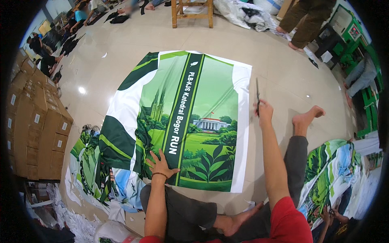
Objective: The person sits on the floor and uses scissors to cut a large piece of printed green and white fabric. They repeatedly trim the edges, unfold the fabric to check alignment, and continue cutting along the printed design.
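Note:
A large printed fabric panel (pixel 214 95) lies spread on the floor in front of me. It shows a green landscape with a white building and a dark lettered stripe, and a white margin runs down its right side. My left hand (pixel 162 166) rests on its near left part with fingers spread, a beaded bracelet on the wrist. Just off the right edge of the panel, my right hand (pixel 265 112) is closed round a pair of scissors (pixel 257 90), whose blades point away from me. Whether the blades are apart cannot be made out.
Piles of similar printed fabric lie at the near left (pixel 91 170) and right (pixel 330 166). Cardboard boxes (pixel 34 125) are stacked at left. A wooden stool (pixel 192 15), white bundled sheeting (pixel 247 16) and a green machine (pixel 344 28) stand farther off. Other people sit and stand around.

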A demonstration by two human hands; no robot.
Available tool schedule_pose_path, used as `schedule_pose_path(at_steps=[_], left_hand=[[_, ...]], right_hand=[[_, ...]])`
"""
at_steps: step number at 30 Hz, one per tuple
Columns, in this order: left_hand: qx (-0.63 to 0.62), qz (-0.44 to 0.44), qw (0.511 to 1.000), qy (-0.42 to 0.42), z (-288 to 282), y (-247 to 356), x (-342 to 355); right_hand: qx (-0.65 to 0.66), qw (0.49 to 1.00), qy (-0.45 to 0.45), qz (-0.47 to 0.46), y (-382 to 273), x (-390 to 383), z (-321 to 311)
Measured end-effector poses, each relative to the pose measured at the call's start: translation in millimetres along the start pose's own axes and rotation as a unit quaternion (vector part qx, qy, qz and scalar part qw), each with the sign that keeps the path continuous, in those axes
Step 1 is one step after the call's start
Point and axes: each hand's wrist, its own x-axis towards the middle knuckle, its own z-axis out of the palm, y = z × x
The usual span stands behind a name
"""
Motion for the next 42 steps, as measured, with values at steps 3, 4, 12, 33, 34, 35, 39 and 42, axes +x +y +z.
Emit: schedule_pose_path(at_steps=[3, 4, 12, 33, 34, 35, 39, 42], left_hand=[[0.017, 0.054, 0.998, 0.033, 7.8, -2.4, 2.4], [0.024, 0.077, 0.996, 0.049, 11.3, -5.0, 1.5], [0.126, 0.139, 0.982, 0.013, 22.4, -6.8, -8.1], [-0.090, 0.525, 0.833, 0.149, 133.7, 55.1, -130.0], [-0.072, 0.531, 0.832, 0.147, 147.3, 61.3, -139.2], [-0.053, 0.538, 0.828, 0.145, 160.0, 68.1, -146.7], [-0.020, 0.578, 0.798, 0.171, 170.4, 75.5, -152.9], [-0.042, 0.562, 0.810, 0.162, 168.1, 72.1, -147.4]], right_hand=[[-0.030, 0.998, -0.047, 0.003, 23.9, -93.4, -51.3], [-0.033, 0.998, -0.038, 0.031, 30.5, -134.9, -59.8], [0.062, 0.976, -0.028, 0.208, 85.1, -399.3, -121.1], [0.179, 0.897, -0.100, 0.391, 29.8, -552.6, -123.0], [0.176, 0.891, -0.097, 0.407, 26.2, -554.7, -120.9], [0.174, 0.886, -0.094, 0.420, 21.9, -554.5, -119.0], [0.166, 0.890, -0.083, 0.416, 33.4, -545.9, -119.6], [0.156, 0.888, -0.058, 0.429, 34.0, -536.4, -116.8]])
